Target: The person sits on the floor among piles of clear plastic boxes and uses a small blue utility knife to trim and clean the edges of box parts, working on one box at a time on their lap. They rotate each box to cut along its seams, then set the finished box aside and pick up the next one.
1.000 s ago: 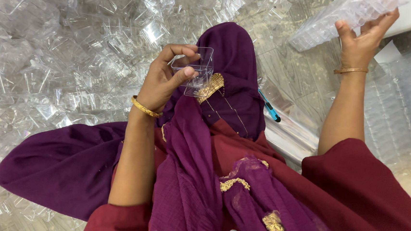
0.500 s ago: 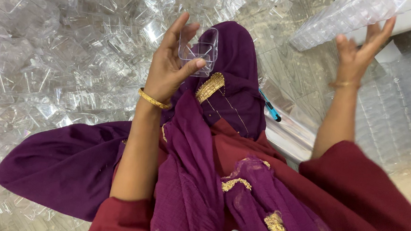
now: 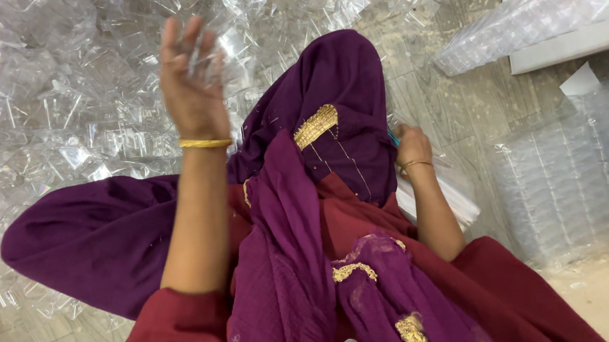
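Observation:
My left hand (image 3: 190, 84) is raised over the heap of clear plastic boxes (image 3: 59, 104), blurred, with its fingers spread and nothing visible in them. A gold bangle sits on that wrist. My right hand (image 3: 412, 147) is low beside the purple cloth (image 3: 337, 109) draped over my knee. It rests on a flat clear plastic pack (image 3: 442, 195), next to a small blue object (image 3: 392, 137). Its fingers curl behind the cloth, so what they grip is hidden.
Loose clear plastic boxes cover the floor at left and top. A long stack of clear trays (image 3: 514, 28) lies on a white board (image 3: 592, 37) at top right. Wrapped stacks of trays (image 3: 560, 189) stand at right on the tiled floor (image 3: 596, 291).
My left hand held a small clear box before; now it is open and swung left. My right hand has dropped from the tray stack at top right down to the pack beside my knee.

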